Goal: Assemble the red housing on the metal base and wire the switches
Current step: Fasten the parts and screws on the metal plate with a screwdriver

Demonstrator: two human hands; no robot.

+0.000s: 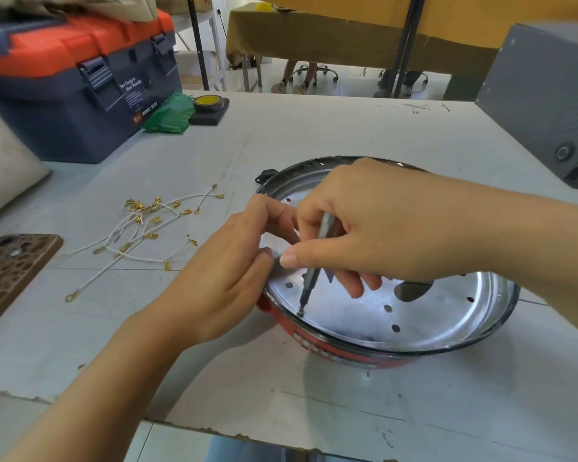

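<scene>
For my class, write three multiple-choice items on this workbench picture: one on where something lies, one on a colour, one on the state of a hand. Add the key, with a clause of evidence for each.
1. Where do the white wires lie?
A. On the table, left of the metal base
B. Inside the metal base
C. On the toolbox

2. What colour is the toolbox lid?
A. Green
B. Orange-red
C. Yellow

3. What is the right hand doing?
A. Resting flat on the table
B. Holding a wire
C. Gripping a screwdriver

Key:
1 A: the white wires lie loose on the table, left of the metal base.
2 B: the toolbox has an orange-red lid over a dark blue body.
3 C: the right hand grips the screwdriver, its tip on a screw in the base.
</scene>
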